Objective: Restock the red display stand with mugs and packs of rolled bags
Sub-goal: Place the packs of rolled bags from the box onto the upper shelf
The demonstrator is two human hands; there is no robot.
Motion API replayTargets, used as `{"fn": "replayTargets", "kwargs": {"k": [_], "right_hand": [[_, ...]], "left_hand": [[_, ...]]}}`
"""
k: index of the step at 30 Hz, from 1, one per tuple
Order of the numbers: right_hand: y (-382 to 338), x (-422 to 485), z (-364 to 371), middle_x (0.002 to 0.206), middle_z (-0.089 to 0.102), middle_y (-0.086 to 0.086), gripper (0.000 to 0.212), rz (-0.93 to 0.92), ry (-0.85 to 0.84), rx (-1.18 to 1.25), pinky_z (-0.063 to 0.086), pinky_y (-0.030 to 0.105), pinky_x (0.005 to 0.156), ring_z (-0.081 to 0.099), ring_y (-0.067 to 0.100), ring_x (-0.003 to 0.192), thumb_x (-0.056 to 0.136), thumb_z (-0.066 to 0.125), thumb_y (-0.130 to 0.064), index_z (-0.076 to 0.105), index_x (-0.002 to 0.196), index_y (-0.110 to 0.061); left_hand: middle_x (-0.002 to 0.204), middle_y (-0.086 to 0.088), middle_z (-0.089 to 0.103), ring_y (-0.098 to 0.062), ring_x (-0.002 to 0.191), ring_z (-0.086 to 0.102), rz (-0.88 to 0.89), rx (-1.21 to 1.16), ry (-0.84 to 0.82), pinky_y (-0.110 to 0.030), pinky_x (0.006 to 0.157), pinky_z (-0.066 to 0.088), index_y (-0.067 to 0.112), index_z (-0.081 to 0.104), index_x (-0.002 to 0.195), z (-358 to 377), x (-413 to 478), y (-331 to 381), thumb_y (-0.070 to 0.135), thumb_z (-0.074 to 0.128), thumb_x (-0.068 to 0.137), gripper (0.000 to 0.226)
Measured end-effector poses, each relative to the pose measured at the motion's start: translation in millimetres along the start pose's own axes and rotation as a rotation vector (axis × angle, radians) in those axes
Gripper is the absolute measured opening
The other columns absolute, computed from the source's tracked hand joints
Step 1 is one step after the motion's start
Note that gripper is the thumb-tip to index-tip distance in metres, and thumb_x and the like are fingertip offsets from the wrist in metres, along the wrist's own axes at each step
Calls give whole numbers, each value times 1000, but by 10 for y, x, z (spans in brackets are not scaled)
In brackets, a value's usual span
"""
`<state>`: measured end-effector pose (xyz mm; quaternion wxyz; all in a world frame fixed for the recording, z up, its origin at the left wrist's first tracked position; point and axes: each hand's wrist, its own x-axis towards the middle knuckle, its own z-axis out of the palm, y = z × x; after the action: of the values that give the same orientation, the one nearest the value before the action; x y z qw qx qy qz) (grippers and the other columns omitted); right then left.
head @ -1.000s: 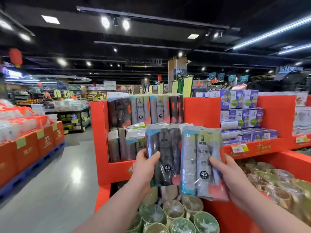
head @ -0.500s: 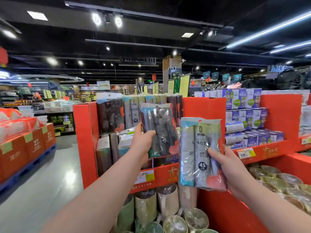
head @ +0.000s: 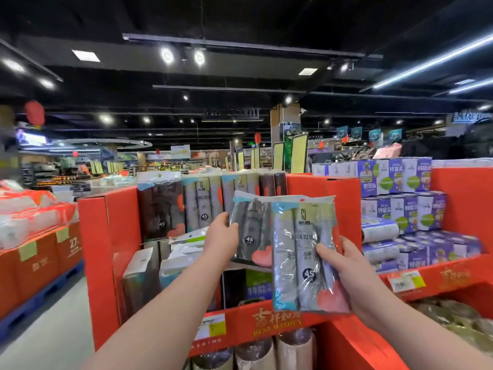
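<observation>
In the lower right of the frame, the right hand [head: 354, 273] pinches a clear plastic pack of pale grey rolled bags [head: 298, 252] upright, thumb across its front. Just left of it, at centre frame, the left hand [head: 221, 241] grips a clear pack of dark grey rolled bags [head: 250, 231] by its left edge, held in front of the red cardboard display stand [head: 106, 249]. Plastic-wrapped mugs [head: 256, 353] stand under the stand's front lip at bottom centre, more upright packs of rolled bags [head: 202, 204] line its top shelf behind, and purple-and-white boxes [head: 400, 177] are stacked at the far right.
</observation>
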<state>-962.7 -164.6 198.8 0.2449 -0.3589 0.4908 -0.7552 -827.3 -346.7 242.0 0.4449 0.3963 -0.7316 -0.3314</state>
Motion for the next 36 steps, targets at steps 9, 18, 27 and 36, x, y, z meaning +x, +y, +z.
{"fn": "replayTargets", "kwargs": {"k": [9, 18, 27, 36], "right_hand": [[-86, 340, 84, 114, 67, 12, 35, -24, -76, -32, 52, 50, 90, 67, 29, 101, 91, 60, -13, 50, 125, -16], [-188, 527, 643, 114, 67, 5, 36, -51, -226, -62, 56, 45, 83, 66, 23, 100, 87, 66, -25, 55, 121, -21], [-104, 581, 1413, 128, 58, 4, 63, -4, -488, -167, 56, 48, 84, 62, 26, 110, 84, 67, -39, 41, 138, -23], [-446, 464, 2142, 114, 54, -9, 52, -147, -736, -380, 47, 25, 73, 56, 9, 96, 87, 65, -39, 38, 131, -31]], "left_hand": [[111, -3, 65, -22, 99, 58, 10, -31, 111, -35, 87, 48, 14, 61, 113, 104, 119, 39, 21, 49, 93, 24], [101, 3, 68, -19, 87, 65, -29, -509, -215, -36, 72, 52, 17, 59, 117, -279, -355, 279, 40, 68, 78, 46], [108, -15, 70, -27, 92, 69, 10, -567, 24, -41, 79, 57, 6, 57, 117, -884, -564, 22, -1, 60, 87, 31], [106, 4, 65, -12, 98, 63, 137, -261, 408, -40, 91, 53, 22, 52, 117, -1394, -704, -112, 7, 67, 84, 40]]}}
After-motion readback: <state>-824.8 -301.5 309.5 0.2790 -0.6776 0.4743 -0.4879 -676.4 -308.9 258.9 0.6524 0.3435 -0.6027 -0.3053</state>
